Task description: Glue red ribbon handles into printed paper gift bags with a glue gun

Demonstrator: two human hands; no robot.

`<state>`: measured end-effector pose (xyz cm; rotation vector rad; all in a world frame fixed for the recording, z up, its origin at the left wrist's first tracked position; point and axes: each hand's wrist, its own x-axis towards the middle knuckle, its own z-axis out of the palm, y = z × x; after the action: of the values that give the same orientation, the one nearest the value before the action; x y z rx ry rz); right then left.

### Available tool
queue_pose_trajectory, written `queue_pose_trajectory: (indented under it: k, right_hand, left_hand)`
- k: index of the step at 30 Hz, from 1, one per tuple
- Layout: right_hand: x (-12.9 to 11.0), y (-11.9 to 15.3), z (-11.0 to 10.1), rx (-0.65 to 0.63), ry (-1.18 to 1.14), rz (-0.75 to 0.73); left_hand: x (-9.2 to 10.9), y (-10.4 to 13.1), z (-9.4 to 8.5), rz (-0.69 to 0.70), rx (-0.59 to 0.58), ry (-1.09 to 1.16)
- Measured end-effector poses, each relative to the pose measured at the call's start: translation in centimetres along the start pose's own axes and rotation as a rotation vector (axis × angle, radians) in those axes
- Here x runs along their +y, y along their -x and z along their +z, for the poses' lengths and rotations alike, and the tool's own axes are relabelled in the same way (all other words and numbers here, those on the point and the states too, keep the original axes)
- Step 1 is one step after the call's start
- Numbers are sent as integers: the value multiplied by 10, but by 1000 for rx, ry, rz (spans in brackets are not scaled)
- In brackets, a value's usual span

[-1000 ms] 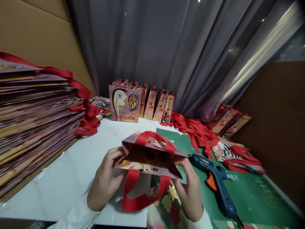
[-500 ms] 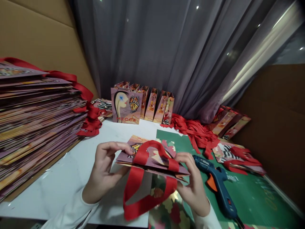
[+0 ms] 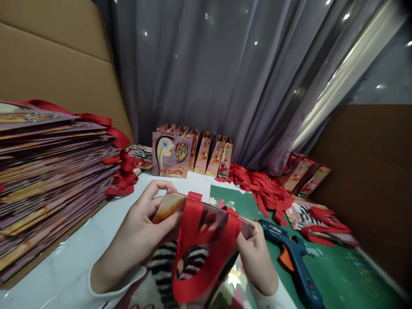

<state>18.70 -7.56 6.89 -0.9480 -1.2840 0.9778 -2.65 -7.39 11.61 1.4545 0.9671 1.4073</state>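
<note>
Between my hands is a printed paper gift bag (image 3: 210, 223), its top edge up and its zebra-striped face tilted toward me. My left hand (image 3: 141, 234) grips its left top corner, thumb on the near face and fingers behind. At the right top corner my right hand (image 3: 257, 259) pinches the bag, thumb in front. A wide red ribbon handle (image 3: 196, 287) hangs in a loop over the near face. The lower part of the bag runs out of the picture. To the right of my right hand lies a blue glue gun (image 3: 298, 257) with an orange trigger.
A tall stack of flat bags (image 3: 54, 184) stands at left. Several upright bags (image 3: 172, 154) line the back by the grey curtain (image 3: 199, 77). Red ribbons (image 3: 260, 184) lie heaped behind the green sheet (image 3: 341, 274). Another flat bag (image 3: 309, 216) rests at right.
The bag has tipped up from nearly flat, so its zebra face now shows instead of the butterfly face. Both hands keep hold of it, and the view has tilted up slightly.
</note>
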Motion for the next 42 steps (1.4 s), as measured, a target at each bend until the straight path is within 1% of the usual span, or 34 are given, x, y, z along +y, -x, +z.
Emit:
queue_pose_trajectory:
  k: [2, 4, 6, 7, 8, 10, 11, 12, 13, 14, 16, 18, 20, 23, 24, 26, 29, 32, 37, 39, 42]
  right_hand:
    - [-3, 0, 3, 2, -55, 62]
    - [-8, -1, 6, 50, -110, 140]
    - [-13, -3, 9, 133, -162, 212]
    - [-16, -5, 10, 151, -189, 232]
    - [-19, -7, 10, 134, -218, 241]
    - [-25, -14, 9, 14, -277, 228]
    - [-28, -18, 8, -67, -296, 226]
    - [-30, -22, 6, -140, -304, 233]
    - [-33, -26, 4, -198, -299, 247]
    - [-35, -31, 2, -242, -281, 261]
    - [-39, -40, -2, -313, -233, 273]
    - [-47, -50, -5, -365, -189, 252]
    - [-59, -61, -7, -384, -161, 211]
    - [-82, -76, -9, -311, -155, 162]
    - [-90, -80, -10, -273, -161, 149]
    - [-101, -89, -13, -206, -165, 118]
    - [-105, -97, -20, -130, -144, 68]
    - [-98, -101, -27, -64, -128, 66]
    - [-83, -103, -34, 13, -125, 75]
    - [-81, -104, -34, 1, -93, 75]
    - [-84, -105, -34, -103, 51, 99]
  left_hand:
    - [3, 0, -1, -23, 6, 24]
    - [3, -3, -7, -23, -13, -22]
    - [-1, -5, -19, 8, -56, -146]
    - [-5, -6, -27, 40, -81, -236]
    - [-11, -5, -33, 78, -111, -337]
    - [-26, 1, -44, 173, -199, -539]
    - [-34, 5, -48, 212, -215, -625]
    - [-41, 10, -49, 247, -218, -708]
    - [-46, 14, -50, 293, -181, -779]
    - [-50, 19, -49, 302, -174, -845]
    - [-50, 25, -47, 317, -155, -934]
    - [-42, 29, -43, 307, -193, -945]
    - [-31, 31, -40, 282, -289, -906]
    - [-20, 37, -35, 218, -477, -867]
    - [-19, 40, -34, 196, -523, -861]
    - [-21, 45, -33, 170, -564, -837]
    - [-30, 51, -35, 203, -549, -829]
    - [-36, 54, -39, 280, -540, -876]
    - [-32, 55, -37, 343, -466, -891]
    - [-30, 55, -35, 345, -469, -875]
    - [-32, 55, -33, 287, -455, -855]
